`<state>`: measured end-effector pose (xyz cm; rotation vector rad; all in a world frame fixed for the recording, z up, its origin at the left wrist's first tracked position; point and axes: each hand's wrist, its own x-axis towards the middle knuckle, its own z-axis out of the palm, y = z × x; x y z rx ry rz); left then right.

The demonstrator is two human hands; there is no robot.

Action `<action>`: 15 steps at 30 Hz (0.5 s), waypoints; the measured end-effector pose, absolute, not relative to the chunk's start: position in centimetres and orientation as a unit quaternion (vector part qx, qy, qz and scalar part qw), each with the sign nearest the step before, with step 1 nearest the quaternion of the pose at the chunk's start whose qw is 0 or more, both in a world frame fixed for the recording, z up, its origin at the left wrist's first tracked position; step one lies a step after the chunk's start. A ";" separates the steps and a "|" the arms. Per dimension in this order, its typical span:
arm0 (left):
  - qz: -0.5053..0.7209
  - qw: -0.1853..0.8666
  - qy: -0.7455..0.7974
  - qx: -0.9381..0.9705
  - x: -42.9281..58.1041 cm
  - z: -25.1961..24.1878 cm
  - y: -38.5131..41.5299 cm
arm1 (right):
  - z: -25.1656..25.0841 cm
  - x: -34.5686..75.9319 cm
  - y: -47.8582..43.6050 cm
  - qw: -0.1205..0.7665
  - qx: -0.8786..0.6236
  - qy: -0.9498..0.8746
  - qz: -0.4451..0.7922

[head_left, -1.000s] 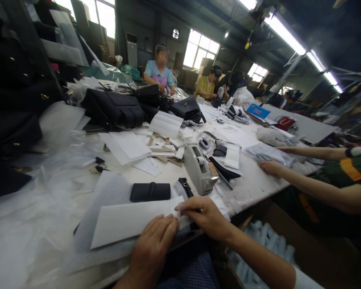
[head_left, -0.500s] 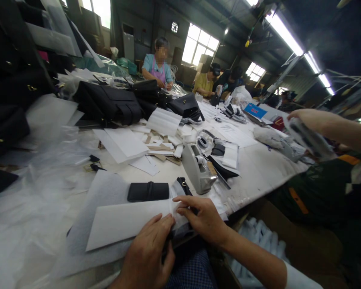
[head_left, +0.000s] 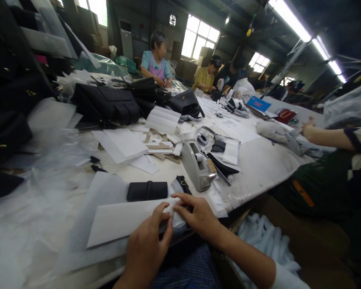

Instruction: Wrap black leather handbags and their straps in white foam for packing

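Note:
At the table's front edge, a folded white paper [head_left: 120,222] lies over a larger thin tissue sheet [head_left: 75,241]. My left hand [head_left: 150,243] is at the paper's right end, fingers curled and thumb close to them; what they pinch is hidden. My right hand [head_left: 200,214] pinches thin white wrapping [head_left: 176,218] there, thumb and forefinger nearly together. Just beyond the paper lies a black flat case with a strap [head_left: 147,191]. A black strap piece with a gold-coloured buckle [head_left: 183,184] shows behind my right hand.
A grey tape dispenser [head_left: 197,166] stands beyond my right hand, near a bagged black item [head_left: 228,152]. Black bags [head_left: 106,104], paper scraps and clear plastic cover the left. A box of pale rolls [head_left: 264,241] sits below right. A co-worker's arm [head_left: 327,136] reaches in at right.
My left hand's fingers have lifted from lying along the paper and curled in towards the thumb. My right hand stays nearly in place. The co-worker's arm at right has moved lower.

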<state>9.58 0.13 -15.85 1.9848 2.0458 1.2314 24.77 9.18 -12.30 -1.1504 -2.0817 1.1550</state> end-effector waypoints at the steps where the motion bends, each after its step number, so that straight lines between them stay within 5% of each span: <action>1: 0.392 0.029 0.665 0.635 9.5 -15.8 0.2 | -12.4 24.7 9.2 0.244 -0.427 -0.766 0.414; 7: 0.378 0.076 0.681 0.623 9.2 -15.5 0.5 | -13.1 24.7 8.9 0.286 -0.431 -0.730 0.448; 15: 0.393 0.006 0.525 0.755 8.2 -16.0 0.2 | -13.8 24.3 10.3 0.253 -0.443 -0.733 0.450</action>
